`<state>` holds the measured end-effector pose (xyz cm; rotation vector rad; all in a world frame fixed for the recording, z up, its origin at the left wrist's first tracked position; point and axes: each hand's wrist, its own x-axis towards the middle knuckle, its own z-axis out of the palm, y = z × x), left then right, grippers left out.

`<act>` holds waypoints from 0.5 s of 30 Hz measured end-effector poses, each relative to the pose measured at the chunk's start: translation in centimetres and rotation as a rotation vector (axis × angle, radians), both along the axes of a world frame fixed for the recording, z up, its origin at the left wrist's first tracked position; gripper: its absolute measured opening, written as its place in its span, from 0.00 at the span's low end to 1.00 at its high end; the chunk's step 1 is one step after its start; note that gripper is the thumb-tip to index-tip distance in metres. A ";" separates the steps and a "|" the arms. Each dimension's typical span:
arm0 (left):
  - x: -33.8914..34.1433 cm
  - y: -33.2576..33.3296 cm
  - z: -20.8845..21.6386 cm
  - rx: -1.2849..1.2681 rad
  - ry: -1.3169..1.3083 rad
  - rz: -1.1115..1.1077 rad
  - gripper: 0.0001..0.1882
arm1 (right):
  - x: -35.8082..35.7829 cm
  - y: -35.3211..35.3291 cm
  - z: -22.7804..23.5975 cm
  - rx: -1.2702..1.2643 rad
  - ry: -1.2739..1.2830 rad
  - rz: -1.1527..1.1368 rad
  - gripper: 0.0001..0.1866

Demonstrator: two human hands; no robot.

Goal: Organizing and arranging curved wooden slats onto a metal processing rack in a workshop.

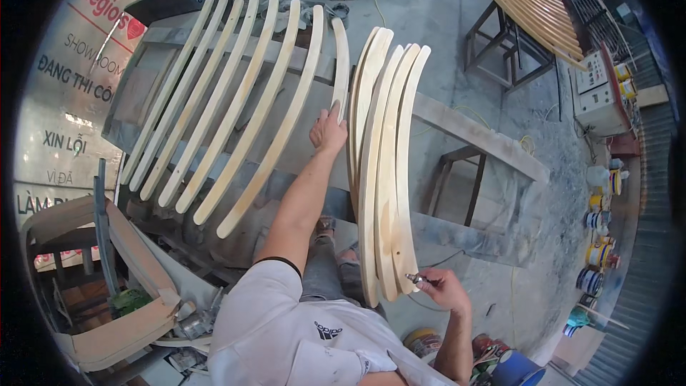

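Observation:
My left hand [329, 131] is closed on a pale, curved wooden slat [341, 57], whose lower part is hidden by the hand and forearm. To its right lies a bunch of similar curved slats [389, 171], partly overlapping. My right hand [444, 290] is by the near end of this bunch, closed around a small metal-tipped tool [412, 278]. Its exact kind is too small to tell, and a thin dark line shows close below it. Left of my left arm, several more slats [232, 104] lie side by side with gaps between them across a support frame.
A dusty rail [486, 136] runs to the right. Beyond it, a rack of slats [532, 0] rests on a dark metal stand [511, 64]. Paint cans [599, 254] and a control box [602, 89] line the right wall. A cardboard box [125, 307] sits lower left.

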<state>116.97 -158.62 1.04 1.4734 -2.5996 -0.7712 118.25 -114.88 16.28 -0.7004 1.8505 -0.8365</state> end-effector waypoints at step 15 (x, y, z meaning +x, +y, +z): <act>8.6 1.0 -4.7 0.005 0.083 0.054 0.33 | 1.4 0.7 0.8 0.033 -0.074 -0.231 0.08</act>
